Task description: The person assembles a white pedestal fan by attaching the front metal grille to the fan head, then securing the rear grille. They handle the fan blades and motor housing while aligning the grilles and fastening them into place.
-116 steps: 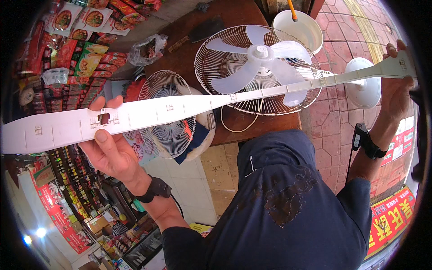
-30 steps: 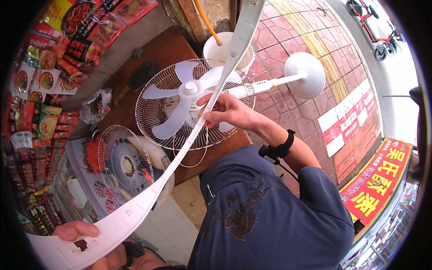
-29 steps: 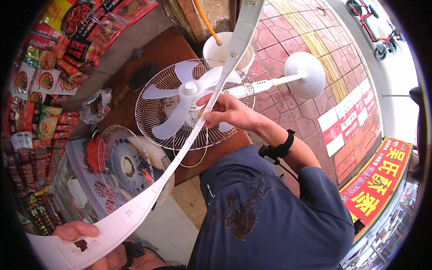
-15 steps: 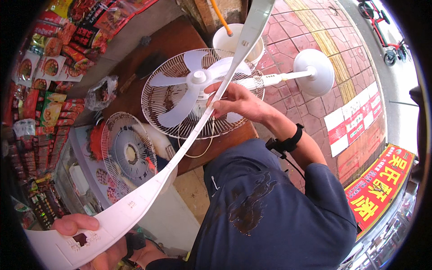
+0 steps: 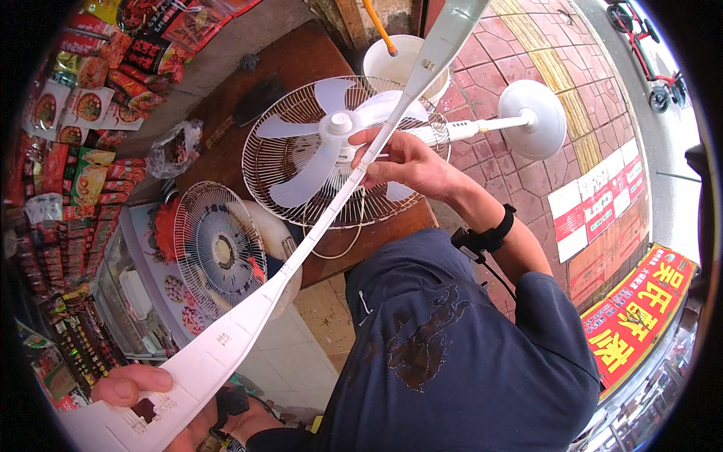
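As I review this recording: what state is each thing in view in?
Long white plastic strip: held diagonally, small square cutout near one end.
Left hand: fingers closed on the strip's broad near end.
Right hand: fingers pinching its narrow section.
White five-bladed fan: blades exposed, no front grille fitted.
Round wire grille: off the fan, tilted.
White round bucket: upright, uncovered; contents unclear.
Clear plastic bag: crumpled.

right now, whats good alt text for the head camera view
A long white strip slants across the view, held by the left hand at its wide lower end and the right hand at its narrow middle. Behind it are a pale-bladed fan and a brown table.
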Available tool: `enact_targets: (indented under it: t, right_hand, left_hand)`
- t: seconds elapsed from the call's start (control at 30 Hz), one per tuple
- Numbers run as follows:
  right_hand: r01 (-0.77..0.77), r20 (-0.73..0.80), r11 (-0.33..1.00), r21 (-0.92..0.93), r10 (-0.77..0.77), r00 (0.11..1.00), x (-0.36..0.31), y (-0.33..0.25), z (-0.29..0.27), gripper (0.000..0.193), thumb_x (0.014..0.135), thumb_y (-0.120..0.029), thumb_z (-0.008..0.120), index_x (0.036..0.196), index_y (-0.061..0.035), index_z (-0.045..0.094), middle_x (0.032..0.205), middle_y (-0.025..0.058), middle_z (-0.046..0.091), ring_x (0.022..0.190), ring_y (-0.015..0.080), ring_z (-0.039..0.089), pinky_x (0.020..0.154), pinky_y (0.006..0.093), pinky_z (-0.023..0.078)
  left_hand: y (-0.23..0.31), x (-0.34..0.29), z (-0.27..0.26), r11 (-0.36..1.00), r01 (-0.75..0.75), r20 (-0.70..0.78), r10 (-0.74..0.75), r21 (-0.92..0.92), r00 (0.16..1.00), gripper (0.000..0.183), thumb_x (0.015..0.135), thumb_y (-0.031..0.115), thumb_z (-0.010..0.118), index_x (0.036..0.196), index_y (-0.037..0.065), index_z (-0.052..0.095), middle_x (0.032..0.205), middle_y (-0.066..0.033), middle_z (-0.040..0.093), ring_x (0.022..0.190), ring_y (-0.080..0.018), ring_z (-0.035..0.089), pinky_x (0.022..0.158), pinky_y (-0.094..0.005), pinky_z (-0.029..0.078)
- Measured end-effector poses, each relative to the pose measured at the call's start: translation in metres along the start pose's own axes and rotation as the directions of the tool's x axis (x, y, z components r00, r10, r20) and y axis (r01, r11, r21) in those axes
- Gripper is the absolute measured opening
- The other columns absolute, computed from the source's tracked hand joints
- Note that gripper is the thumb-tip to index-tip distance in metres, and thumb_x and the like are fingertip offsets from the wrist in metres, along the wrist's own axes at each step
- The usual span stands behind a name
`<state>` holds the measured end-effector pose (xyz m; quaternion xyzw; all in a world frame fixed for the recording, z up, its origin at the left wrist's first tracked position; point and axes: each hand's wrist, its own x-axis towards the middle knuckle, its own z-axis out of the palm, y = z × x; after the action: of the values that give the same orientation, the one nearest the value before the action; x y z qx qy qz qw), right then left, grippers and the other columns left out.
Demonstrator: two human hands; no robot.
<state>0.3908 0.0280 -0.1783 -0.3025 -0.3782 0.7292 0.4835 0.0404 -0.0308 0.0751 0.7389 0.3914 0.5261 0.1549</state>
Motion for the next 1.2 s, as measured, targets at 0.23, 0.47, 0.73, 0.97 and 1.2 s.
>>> enact_targets:
  t: [0.23, 0.47, 0.73, 0.97, 1.2]
  right_hand:
    - [0.029, -0.013, 0.999, 0.019, -0.028, 1.0, 0.001, 0.003, 0.0, 0.046, 0.1, 0.001, 0.063, 0.143, -0.0014, 0.049, 0.121, 0.0095, 0.067, 0.114, 0.0189, 0.067, 0.099, 0.0333, 0.059]
    - [0.074, -0.059, 0.996, 0.041, -0.071, 0.996, 0.004, 0.007, 0.001, 0.044, 0.099, 0.002, 0.065, 0.141, -0.0033, 0.052, 0.12, 0.0072, 0.067, 0.113, 0.0175, 0.067, 0.099, 0.0328, 0.059]
    - [0.105, -0.114, 0.994, 0.043, -0.1, 0.988, 0.005, 0.003, 0.006, 0.044, 0.099, 0.0, 0.067, 0.139, -0.0042, 0.052, 0.119, 0.0072, 0.068, 0.11, 0.0177, 0.069, 0.098, 0.0333, 0.059]
    - [0.116, -0.127, 0.992, 0.047, -0.109, 0.986, 0.004, 0.003, 0.008, 0.044, 0.099, 0.001, 0.066, 0.139, -0.0043, 0.051, 0.118, 0.0071, 0.068, 0.11, 0.0176, 0.069, 0.098, 0.034, 0.059]
    - [0.138, -0.128, 0.988, 0.07, -0.128, 0.983, 0.003, 0.003, 0.008, 0.043, 0.099, -0.002, 0.068, 0.139, -0.0051, 0.052, 0.118, 0.0065, 0.068, 0.11, 0.0174, 0.069, 0.098, 0.0336, 0.059]
  left_hand:
    - [-0.006, -0.004, -0.005, 0.997, -0.04, -0.024, 0.042, 0.064, 0.999, 0.084, 0.086, 0.061, 0.077, 0.131, 0.002, 0.038, 0.119, -0.0142, 0.046, 0.093, -0.0185, 0.052, 0.074, -0.0283, 0.053]
    - [-0.005, -0.005, -0.007, 0.996, -0.045, 0.037, 0.043, 0.071, 0.998, 0.079, 0.091, 0.061, 0.072, 0.129, 0.001, 0.037, 0.121, -0.0153, 0.044, 0.094, -0.0215, 0.051, 0.066, -0.0282, 0.062]
    - [-0.009, -0.005, -0.009, 0.99, -0.135, 0.042, 0.133, 0.047, 0.99, 0.075, 0.094, 0.054, 0.072, 0.136, 0.004, 0.035, 0.123, -0.0134, 0.042, 0.1, -0.0225, 0.048, 0.064, -0.0293, 0.063]
    - [-0.008, -0.004, -0.009, 0.987, -0.131, 0.015, 0.13, 0.088, 0.991, 0.077, 0.093, 0.06, 0.072, 0.133, 0.005, 0.036, 0.122, -0.0142, 0.044, 0.096, -0.0218, 0.05, 0.066, -0.0298, 0.059]
    - [-0.012, -0.007, -0.018, 0.979, -0.129, -0.015, 0.133, 0.157, 0.991, 0.08, 0.092, 0.065, 0.069, 0.129, 0.002, 0.036, 0.12, -0.0148, 0.045, 0.097, -0.021, 0.05, 0.064, -0.0291, 0.055]
